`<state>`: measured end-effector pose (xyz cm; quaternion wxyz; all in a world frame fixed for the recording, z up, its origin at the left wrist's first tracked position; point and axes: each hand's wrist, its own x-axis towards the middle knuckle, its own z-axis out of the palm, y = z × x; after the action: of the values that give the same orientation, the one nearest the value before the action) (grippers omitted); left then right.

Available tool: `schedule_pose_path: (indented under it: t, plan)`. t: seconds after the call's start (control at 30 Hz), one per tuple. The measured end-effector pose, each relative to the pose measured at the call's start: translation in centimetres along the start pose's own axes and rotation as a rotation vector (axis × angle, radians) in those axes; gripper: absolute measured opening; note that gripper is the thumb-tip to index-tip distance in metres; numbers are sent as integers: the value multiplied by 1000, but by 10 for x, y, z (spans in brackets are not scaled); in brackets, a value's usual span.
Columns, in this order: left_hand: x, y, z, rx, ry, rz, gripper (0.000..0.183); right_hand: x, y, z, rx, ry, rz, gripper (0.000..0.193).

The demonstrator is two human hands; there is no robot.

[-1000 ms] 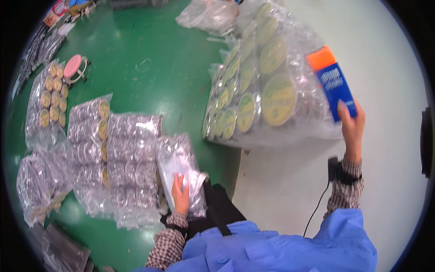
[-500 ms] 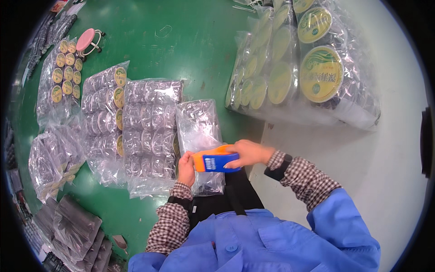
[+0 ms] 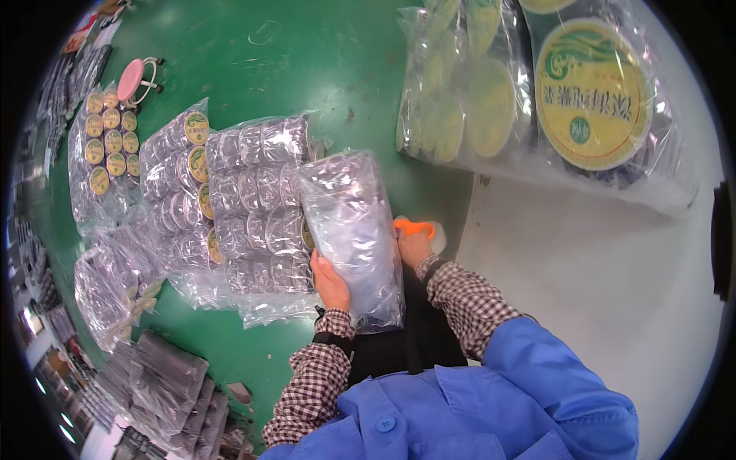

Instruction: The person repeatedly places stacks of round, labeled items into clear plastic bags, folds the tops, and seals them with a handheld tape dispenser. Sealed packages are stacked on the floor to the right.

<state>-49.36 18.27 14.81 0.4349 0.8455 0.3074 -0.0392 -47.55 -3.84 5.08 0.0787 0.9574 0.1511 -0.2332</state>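
Note:
A filled clear plastic bag (image 3: 353, 230) stands upright just in front of my lap, its shiny film creased and pale along the side facing me. Against its left edge my left hand (image 3: 331, 284) grips the film, thumb and fingers pressed to the bag. On the opposite side, my right hand (image 3: 415, 247) is closed round an orange tape dispenser (image 3: 418, 228). A pale round part shows beyond the dispenser, and the bag's edge partly hides the fingers.
Bagged rows of round yellow-lidded tubs (image 3: 257, 207) stand close on the left. A large bag of them (image 3: 594, 100) sits right, by a white wall (image 3: 537, 261). Flat grey packs (image 3: 165, 379) lie lower left on the green floor (image 3: 307, 61); a pink stool (image 3: 131, 80) is farther off.
My left hand has left the orange-and-blue tool and taken hold of the bag's left side. My right hand has carried the tool to the bag's right side. The bag now stands taller.

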Motion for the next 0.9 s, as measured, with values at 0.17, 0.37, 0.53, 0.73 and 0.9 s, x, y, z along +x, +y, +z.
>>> schedule_pose_path:
  t: [0.17, 0.37, 0.53, 0.73, 0.9]
  plan:
    - [18, -22, -15, -589, 40, -530, 35, -41, 74, -70, 644, -226, 349, 34]
    - [52, 159, -85, -668, -975, -350, 34, -123, 63, -271, 1770, -5, 92, 57]
    - [104, 180, -97, -606, -1191, -340, 23, -119, -9, -288, 1850, 209, 29, 61]
    - [284, 167, 34, 402, -376, 644, 31, -223, -59, -241, 1518, -101, 566, 65]
    - [310, 83, 136, 1027, -839, 796, 40, -294, -113, -131, 1097, -303, 892, 61]
